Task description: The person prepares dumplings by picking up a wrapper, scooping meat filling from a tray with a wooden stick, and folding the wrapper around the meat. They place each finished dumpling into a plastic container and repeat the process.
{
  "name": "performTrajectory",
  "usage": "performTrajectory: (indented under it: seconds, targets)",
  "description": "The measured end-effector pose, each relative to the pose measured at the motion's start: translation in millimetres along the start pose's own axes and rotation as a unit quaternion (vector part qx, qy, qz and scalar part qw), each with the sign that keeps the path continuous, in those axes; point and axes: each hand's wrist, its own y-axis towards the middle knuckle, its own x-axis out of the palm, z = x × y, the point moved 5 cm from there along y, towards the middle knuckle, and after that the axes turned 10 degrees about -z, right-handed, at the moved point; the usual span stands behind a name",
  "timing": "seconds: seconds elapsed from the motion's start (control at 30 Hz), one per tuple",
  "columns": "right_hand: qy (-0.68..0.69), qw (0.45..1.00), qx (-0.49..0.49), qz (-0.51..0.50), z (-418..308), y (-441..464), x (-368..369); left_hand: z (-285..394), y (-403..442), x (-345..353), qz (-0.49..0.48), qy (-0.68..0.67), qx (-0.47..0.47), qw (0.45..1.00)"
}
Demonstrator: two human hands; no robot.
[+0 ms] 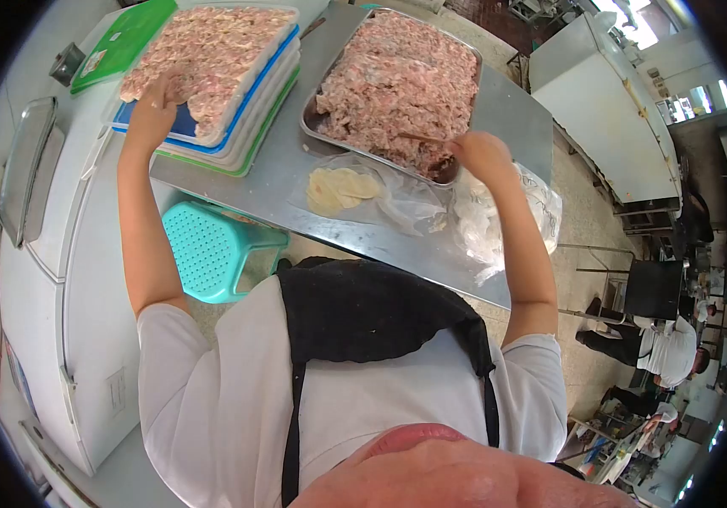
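Note:
My left hand [152, 112] reaches over the near edge of a tray of filled dumplings [219, 51]. Its fingers are drawn together at the edge of the rows, and what they hold, if anything, is hidden. Bare blue tray bottom [184, 124] shows beside them. In my right hand [483, 156] is a thin wooden stick [421, 137], its tip in the ground meat. That meat [397, 80] fills a large metal pan [311, 118]. Nearer me, a pile of pale dough wrappers [340, 188] lies on clear plastic [397, 207].
More plastic trays [249, 152] are stacked under the dumplings, with a green lid [122, 42] behind. A crumpled plastic bag [499, 216] sits at the metal table's [511, 110] right. Below stands a turquoise stool [202, 250]. Another person [664, 351] is far right.

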Motion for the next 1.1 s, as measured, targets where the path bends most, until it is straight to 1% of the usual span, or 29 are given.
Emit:
performTrajectory:
  seconds: [0.07,0.1,0.17,0.23,0.27,0.3,0.33,0.37,0.4,0.43,0.47,0.53,0.57,0.6,0.63,0.67,0.7,0.73,0.77,0.8,0.83,0.87,0.9,0.93,0.97,1.03,1.07,1.1]
  targets:
    - [-0.069,0.996,-0.03,0.042,-41.2,11.6,11.8,31.9,-21.0,-23.3,0.14,0.1,-0.027,0.985]
    - [-0.079,0.996,-0.027,0.031,-19.3,-2.8,17.9,78.4,-22.1,16.7,0.139,0.086,-0.032,0.986]
    - [-0.146,0.986,-0.078,0.027,-52.2,-13.6,35.5,136.7,-41.1,29.6,0.203,-0.034,0.06,0.977]
    - [-0.148,0.984,-0.101,0.02,-41.6,-15.9,19.2,175.1,-51.7,82.2,0.186,-0.071,0.142,0.97]
    - [-0.148,0.983,-0.107,0.016,-30.8,-15.1,5.2,182.3,-53.4,116.6,0.14,-0.054,0.181,0.972]
    - [-0.148,0.982,-0.113,0.012,-24.4,-11.3,-6.7,194.4,-56.4,147.5,0.07,-0.135,0.187,0.97]
    - [-0.149,0.981,-0.121,0.011,-24.4,-5.3,-16.4,192.0,-57.9,187.7,-0.011,-0.149,0.157,0.976]
    - [-0.13,0.983,-0.121,0.044,-25.4,1.0,-27.9,193.6,-57.4,223.0,-0.075,-0.139,0.142,0.977]
    - [-0.109,0.984,-0.119,0.076,-26.7,7.0,-33.9,194.6,-60.2,250.2,-0.1,-0.165,0.139,0.971]
    - [-0.107,0.984,-0.124,0.074,-30.8,18.7,-21.4,195.0,-62.9,272.0,-0.124,-0.19,0.137,0.964]
    - [-0.128,0.983,-0.116,0.063,-37.4,35.1,1.0,194.3,-62.8,286.5,-0.123,-0.188,0.135,0.965]
    - [-0.15,0.982,-0.105,0.056,-56.1,42.5,23.0,195.6,-59.3,300.9,-0.059,-0.036,0.171,0.983]
    - [-0.14,0.978,-0.137,0.065,-73.7,29.6,29.6,190.9,-55.6,303.4,-0.056,-0.034,0.172,0.983]
    - [-0.129,0.974,-0.17,0.072,-84.0,22.3,32.4,182.9,-53.8,306.4,-0.079,-0.063,0.161,0.982]
    - [-0.131,0.974,-0.171,0.072,-78.9,21.8,21.6,176.6,-52.6,306.6,-0.1,-0.093,0.148,0.98]
    - [-0.124,0.979,-0.157,0.039,-65.0,21.1,9.1,170.2,-53.9,304.4,-0.1,-0.094,0.146,0.98]
    - [-0.116,0.983,-0.141,0.004,-53.8,21.9,1.6,160.3,-54.3,299.1,-0.101,-0.184,0.103,0.972]
    - [-0.117,0.983,-0.142,0.003,-48.3,25.0,-1.9,153.2,-54.0,291.5,-0.101,-0.273,0.06,0.955]
    - [-0.108,0.987,-0.118,0.022,-42.1,28.9,-7.2,149.5,-54.2,282.2,-0.1,-0.275,0.059,0.954]
    - [-0.1,0.99,-0.095,0.041,-39.7,32.0,-11.1,142.8,-54.7,273.1,-0.123,-0.446,-0.024,0.886]
    - [-0.101,0.99,-0.095,0.039,-44.0,34.4,1.1,137.0,-57.9,272.5,-0.141,-0.598,-0.105,0.782]
    - [-0.097,0.985,-0.128,0.057,-54.8,33.8,23.9,133.1,-59.5,271.3,-0.142,-0.599,-0.105,0.781]
    - [-0.092,0.98,-0.159,0.076,-68.6,30.2,36.9,127.2,-60.6,273.0,-0.123,-0.699,-0.133,0.692]
    - [-0.094,0.985,-0.123,0.079,-80.1,24.5,39.3,121.2,-60.0,274.1,-0.103,-0.785,-0.158,0.59]
    - [-0.095,0.985,-0.12,0.081,-78.2,27.5,35.7,114.9,-57.5,273.4,-0.106,-0.785,-0.155,0.59]
    - [0.078,0.991,-0.086,0.064,-63.3,29.0,30.2,112.3,-57.5,269.1,-0.126,-0.808,-0.153,0.554]
    - [0.078,0.992,-0.08,0.062,-62.1,32.1,28.4,110.0,-57.7,266.9,-0.13,-0.809,-0.154,0.551]
    - [0.081,0.989,-0.096,0.082,-64.0,36.3,18.5,126.3,-55.4,250.7,-0.165,-0.847,-0.154,0.481]
